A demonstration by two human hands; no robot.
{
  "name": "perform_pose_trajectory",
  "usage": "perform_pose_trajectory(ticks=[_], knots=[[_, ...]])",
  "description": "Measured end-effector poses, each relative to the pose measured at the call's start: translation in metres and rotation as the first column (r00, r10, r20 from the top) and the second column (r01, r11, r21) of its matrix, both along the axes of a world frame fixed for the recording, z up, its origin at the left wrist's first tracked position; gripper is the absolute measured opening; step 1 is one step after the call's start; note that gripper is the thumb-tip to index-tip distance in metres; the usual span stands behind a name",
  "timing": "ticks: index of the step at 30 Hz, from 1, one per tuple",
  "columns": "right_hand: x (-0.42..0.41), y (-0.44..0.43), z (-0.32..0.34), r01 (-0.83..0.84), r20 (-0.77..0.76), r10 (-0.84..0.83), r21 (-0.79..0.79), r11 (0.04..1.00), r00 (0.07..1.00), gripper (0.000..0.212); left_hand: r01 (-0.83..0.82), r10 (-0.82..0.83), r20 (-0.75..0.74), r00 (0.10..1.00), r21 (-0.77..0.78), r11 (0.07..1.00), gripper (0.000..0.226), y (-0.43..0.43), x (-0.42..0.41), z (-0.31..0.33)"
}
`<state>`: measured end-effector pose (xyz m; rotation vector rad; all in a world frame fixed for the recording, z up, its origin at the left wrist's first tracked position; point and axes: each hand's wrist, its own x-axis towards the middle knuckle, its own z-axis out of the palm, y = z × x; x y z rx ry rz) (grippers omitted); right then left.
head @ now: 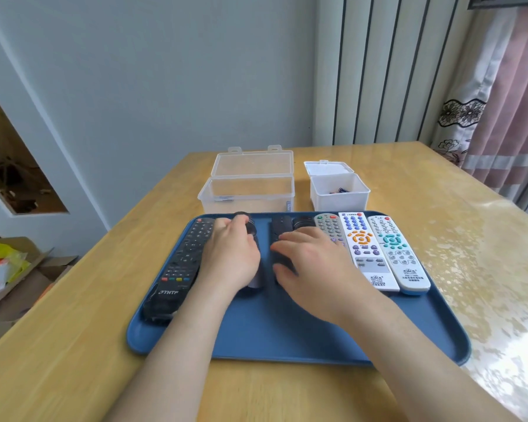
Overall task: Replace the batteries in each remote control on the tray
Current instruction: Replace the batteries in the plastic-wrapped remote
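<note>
Wooden bench [73, 345] carries a blue tray [287, 339] with a row of remote controls [368, 251]. On the tray our left hand [230, 257] curls round a dark round-headed remote [251, 228]; our right hand [314, 266] lies spread, fingers loose, over a slim black remote [279, 226]. Behind the tray stand a clear box [250, 190] and a white box [339, 199].

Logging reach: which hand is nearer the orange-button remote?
Right. The right hand is just left of the orange-button remote, partly over the grey remote beside it; the left hand holds a dark remote farther left.
</note>
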<state>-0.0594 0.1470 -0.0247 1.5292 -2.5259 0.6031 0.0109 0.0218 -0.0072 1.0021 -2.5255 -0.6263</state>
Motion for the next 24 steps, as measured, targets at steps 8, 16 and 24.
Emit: perform_pose_trajectory(ticks=[8,16,24], knots=[[0.002,-0.001,0.001,-0.066,-0.075,0.078,0.152,0.986,0.994,0.028,0.112,-0.115,0.19,0.975,0.024,0.993,0.048,0.001,0.0,0.0],[0.003,0.001,0.002,-0.077,0.007,0.076,0.066,0.995,0.997,0.033,0.026,0.0,0.125,0.992,-0.208,0.978,0.05,-0.014,0.007,0.004],[0.006,-0.002,0.002,-0.042,0.084,0.053,-0.129,0.991,0.995,0.034,-0.088,0.122,0.303,0.945,-0.125,0.988,0.063,-0.046,0.016,-0.008]])
